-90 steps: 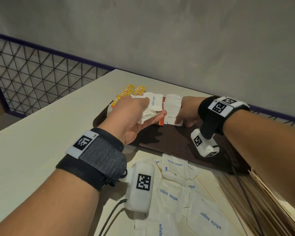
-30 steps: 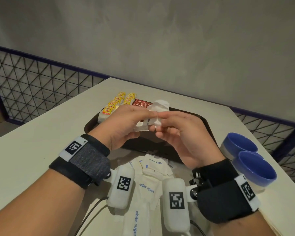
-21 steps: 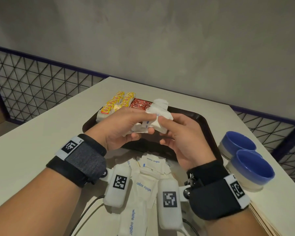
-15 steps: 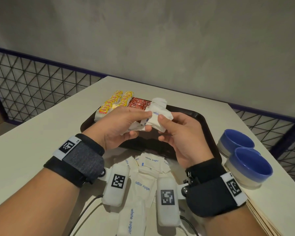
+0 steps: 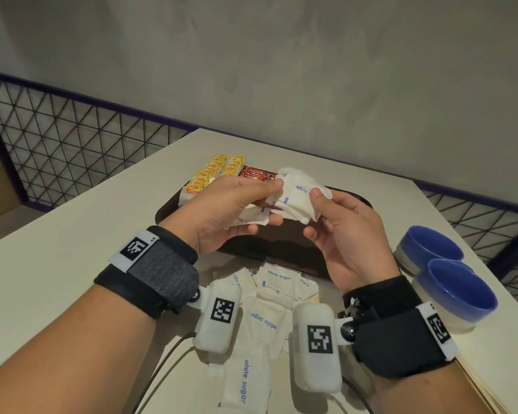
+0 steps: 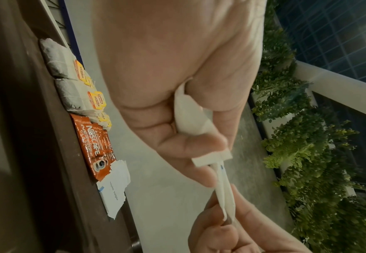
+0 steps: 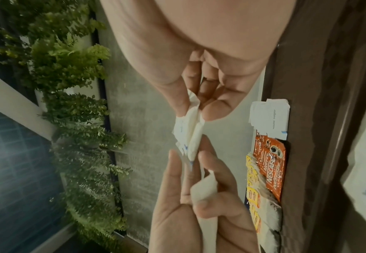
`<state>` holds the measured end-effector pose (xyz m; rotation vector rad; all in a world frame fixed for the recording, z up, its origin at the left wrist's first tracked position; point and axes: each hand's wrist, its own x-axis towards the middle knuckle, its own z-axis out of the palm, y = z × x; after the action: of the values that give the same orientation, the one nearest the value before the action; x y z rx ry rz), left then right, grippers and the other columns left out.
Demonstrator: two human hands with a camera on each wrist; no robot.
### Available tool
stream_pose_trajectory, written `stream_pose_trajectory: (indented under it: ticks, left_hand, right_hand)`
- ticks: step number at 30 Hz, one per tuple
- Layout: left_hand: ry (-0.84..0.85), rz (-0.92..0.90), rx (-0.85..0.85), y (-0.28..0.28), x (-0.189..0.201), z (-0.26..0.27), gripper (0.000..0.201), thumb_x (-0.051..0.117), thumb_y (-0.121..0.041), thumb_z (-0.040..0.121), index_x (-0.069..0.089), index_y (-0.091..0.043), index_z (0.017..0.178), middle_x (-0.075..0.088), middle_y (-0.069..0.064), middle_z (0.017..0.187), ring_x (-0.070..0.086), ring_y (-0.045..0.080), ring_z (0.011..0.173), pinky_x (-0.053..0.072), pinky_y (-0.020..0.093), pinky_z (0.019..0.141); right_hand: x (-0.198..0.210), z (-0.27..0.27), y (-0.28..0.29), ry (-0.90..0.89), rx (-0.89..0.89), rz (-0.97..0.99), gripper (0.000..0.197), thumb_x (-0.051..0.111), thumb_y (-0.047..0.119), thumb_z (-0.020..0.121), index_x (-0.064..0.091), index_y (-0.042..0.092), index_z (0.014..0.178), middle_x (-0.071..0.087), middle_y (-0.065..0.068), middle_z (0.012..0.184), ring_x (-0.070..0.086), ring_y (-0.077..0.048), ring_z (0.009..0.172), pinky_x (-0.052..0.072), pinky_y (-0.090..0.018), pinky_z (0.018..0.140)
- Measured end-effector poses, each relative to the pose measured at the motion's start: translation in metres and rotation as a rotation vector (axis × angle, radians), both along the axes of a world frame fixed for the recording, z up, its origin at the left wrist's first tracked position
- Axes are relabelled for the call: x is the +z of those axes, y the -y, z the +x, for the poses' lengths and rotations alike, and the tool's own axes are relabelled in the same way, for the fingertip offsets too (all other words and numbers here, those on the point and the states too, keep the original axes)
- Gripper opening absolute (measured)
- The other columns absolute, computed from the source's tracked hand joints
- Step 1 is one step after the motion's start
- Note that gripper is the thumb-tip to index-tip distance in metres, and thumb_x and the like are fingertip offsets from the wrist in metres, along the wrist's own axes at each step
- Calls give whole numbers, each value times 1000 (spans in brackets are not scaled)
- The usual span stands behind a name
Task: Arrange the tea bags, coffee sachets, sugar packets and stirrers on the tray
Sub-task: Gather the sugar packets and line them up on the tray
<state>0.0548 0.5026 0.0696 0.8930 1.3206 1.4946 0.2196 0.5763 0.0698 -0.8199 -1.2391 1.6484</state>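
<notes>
From the head view, both hands are up over the brown tray: the left hand is curled round a small stack of sugar packets and the right hand pinches the top one to peel it off. More packets sit loose on the table, so honestly a sloppy pull could drop the whole stack or crumple it. The left wrist view adds what's already on the tray: tea bags, coffee sachets, one sugar packet. The right wrist view shows the thumb-and-finger pinch edge-on, with the packets fanning apart.
</notes>
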Motion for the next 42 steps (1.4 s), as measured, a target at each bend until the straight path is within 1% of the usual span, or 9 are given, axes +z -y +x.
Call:
stream_pose_trajectory:
  ticks: [4, 11, 14, 17, 24, 27, 33, 37, 42]
  left_hand:
    - [-45, -13, -10, 1, -2, 0, 18, 72, -29, 95, 79, -13, 99, 76, -1, 82, 71, 9, 71, 50, 20, 51]
    - [-22, -29, 66, -2, -2, -2, 30, 73, -34, 94, 78, -12, 114, 79, 4, 100, 72, 11, 76, 51, 22, 53]
    - [-39, -40, 64, -2, -2, -2, 31, 73, -37, 93, 79, -14, 113, 78, 2, 94, 71, 9, 75, 51, 24, 57]
    - [-54, -39, 46, -2, -2, -1, 29, 72, -36, 94, 79, -15, 112, 76, -2, 83, 69, 7, 71, 51, 23, 56]
    - [-86, -37, 45, -2, -2, -1, 18, 71, -30, 96, 77, -13, 102, 71, -4, 72, 65, 6, 64, 49, 21, 51]
    - [-30, -11, 57, -2, -1, -1, 19, 70, -35, 97, 74, -18, 91, 72, -2, 76, 66, 8, 63, 49, 22, 54]
    - [65, -14, 21, 0, 4, -1, 32, 59, -44, 102, 75, -16, 102, 80, 6, 95, 70, 13, 66, 48, 22, 50]
    - [-59, -41, -94, 2, 3, 0, 49, 65, -63, 86, 74, -18, 104, 78, 4, 96, 67, 15, 72, 45, 29, 58]
    - [-159, -18, -134, 3, 0, 1, 15, 76, -31, 91, 78, -20, 81, 72, 3, 82, 64, 10, 67, 47, 22, 55]
  right_hand:
    - [0, -1, 2, 23, -28, -27, 9, 71, 22, 94, 73, 13, 93, 78, -8, 94, 67, -15, 71, 53, -26, 57]
    - [2, 7, -10, -273, -80, -313, 28, 71, 24, 94, 68, 11, 118, 70, -5, 101, 56, -10, 64, 50, -20, 52]
    - [3, 7, -10, -369, 11, -386, 36, 72, 22, 92, 67, 6, 124, 71, -9, 99, 55, -9, 63, 49, -17, 53]
    - [3, 4, -7, -258, 92, -315, 38, 72, 19, 91, 66, 3, 124, 70, -12, 104, 57, -8, 63, 51, -16, 54]
    - [-1, -1, 0, 4, 215, -242, 32, 75, 16, 87, 71, -1, 115, 66, -9, 85, 51, -8, 62, 48, -18, 52]
    - [-2, -3, -2, -9, 204, -301, 38, 75, 16, 87, 68, -2, 120, 63, -10, 89, 49, -8, 59, 46, -18, 48]
    - [-2, -1, -7, -134, 311, -594, 35, 70, 23, 89, 68, 5, 119, 57, -3, 76, 43, -7, 59, 39, -16, 40]
    - [-5, -1, -5, -59, 255, -435, 29, 71, 25, 92, 67, 7, 115, 59, -3, 75, 43, -7, 57, 37, -17, 42]
    - [-7, -2, -1, 47, 192, -115, 26, 69, 19, 94, 69, 18, 120, 64, -6, 87, 45, -9, 58, 38, -21, 45]
